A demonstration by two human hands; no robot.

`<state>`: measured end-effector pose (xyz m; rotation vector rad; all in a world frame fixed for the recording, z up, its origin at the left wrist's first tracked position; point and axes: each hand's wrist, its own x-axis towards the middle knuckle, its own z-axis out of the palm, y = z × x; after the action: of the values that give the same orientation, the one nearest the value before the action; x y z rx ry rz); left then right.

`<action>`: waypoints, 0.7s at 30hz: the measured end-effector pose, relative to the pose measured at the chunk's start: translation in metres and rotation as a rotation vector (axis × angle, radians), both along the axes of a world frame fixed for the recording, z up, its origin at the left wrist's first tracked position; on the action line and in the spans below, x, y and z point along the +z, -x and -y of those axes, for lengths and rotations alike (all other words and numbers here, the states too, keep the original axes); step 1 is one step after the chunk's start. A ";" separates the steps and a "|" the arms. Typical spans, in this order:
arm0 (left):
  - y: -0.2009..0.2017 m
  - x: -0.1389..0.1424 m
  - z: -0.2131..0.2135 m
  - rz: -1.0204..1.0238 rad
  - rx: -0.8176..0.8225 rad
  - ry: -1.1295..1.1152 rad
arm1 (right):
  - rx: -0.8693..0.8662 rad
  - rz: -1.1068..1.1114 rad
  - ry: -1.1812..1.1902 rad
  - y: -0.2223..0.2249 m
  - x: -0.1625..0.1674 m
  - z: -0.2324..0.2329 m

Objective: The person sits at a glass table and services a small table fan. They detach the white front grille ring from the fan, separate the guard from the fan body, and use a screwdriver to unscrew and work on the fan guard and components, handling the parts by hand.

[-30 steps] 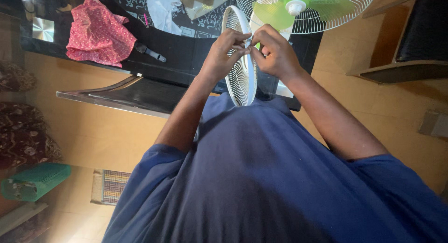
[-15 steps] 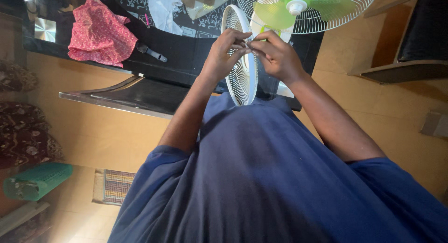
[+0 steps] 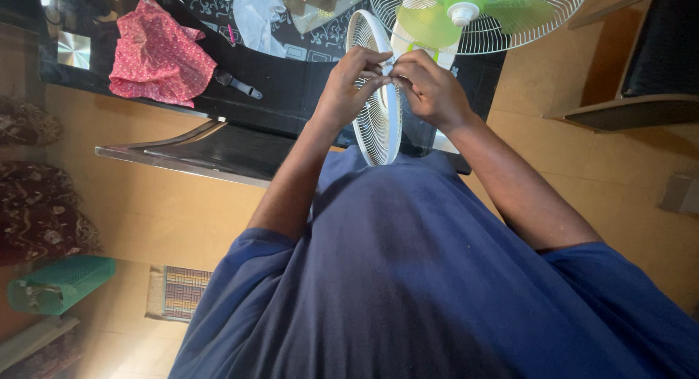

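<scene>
A white wire fan guard (image 3: 376, 128) stands on edge in front of my chest. My left hand (image 3: 348, 88) grips its rim from the left side. My right hand (image 3: 431, 88) pinches the same rim from the right, fingertips of both hands meeting at the guard's upper edge. Behind them is a fan with green blades (image 3: 429, 18), a white hub and its rear wire guard (image 3: 524, 26), standing on a black glass table (image 3: 291, 80). What the fingertips pinch is too small to tell.
A pink patterned cloth (image 3: 154, 55), a screwdriver (image 3: 237, 83), a white cloth (image 3: 255, 15) and small boxes lie on the table. A dark floral sofa (image 3: 40, 211), a green basket (image 3: 62, 283) and a small mat (image 3: 182, 293) are at the left. A dark shelf (image 3: 641, 95) is at the right.
Both hands stay on the guard's rim with small finger shifts. The view has drifted slightly; the guard and fan keep their places.
</scene>
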<state>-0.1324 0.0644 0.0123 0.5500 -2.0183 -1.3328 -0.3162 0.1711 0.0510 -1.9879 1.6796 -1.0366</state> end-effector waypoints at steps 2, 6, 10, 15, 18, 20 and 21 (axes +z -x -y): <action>0.000 0.000 0.002 -0.021 -0.012 -0.020 | -0.005 0.005 -0.012 0.000 0.000 0.000; 0.000 -0.001 0.001 0.004 -0.009 -0.013 | -0.057 0.199 -0.041 0.001 -0.007 0.001; 0.000 -0.001 -0.002 -0.008 -0.004 0.019 | -0.127 0.535 -0.052 -0.001 -0.019 0.000; 0.000 0.000 -0.006 -0.016 0.026 0.073 | -0.186 0.570 -0.032 -0.008 -0.029 -0.013; 0.001 0.003 -0.007 -0.020 0.025 0.051 | -0.212 0.555 0.000 -0.012 -0.030 -0.012; 0.001 0.005 -0.008 0.010 0.030 0.043 | -0.222 0.540 0.009 -0.016 -0.029 -0.009; 0.001 0.007 -0.008 0.007 0.031 0.023 | -0.228 0.521 0.013 -0.017 -0.028 -0.007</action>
<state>-0.1334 0.0722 0.0191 0.5740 -2.0200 -1.2892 -0.2993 0.1784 0.0229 -1.3809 1.6173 -1.4902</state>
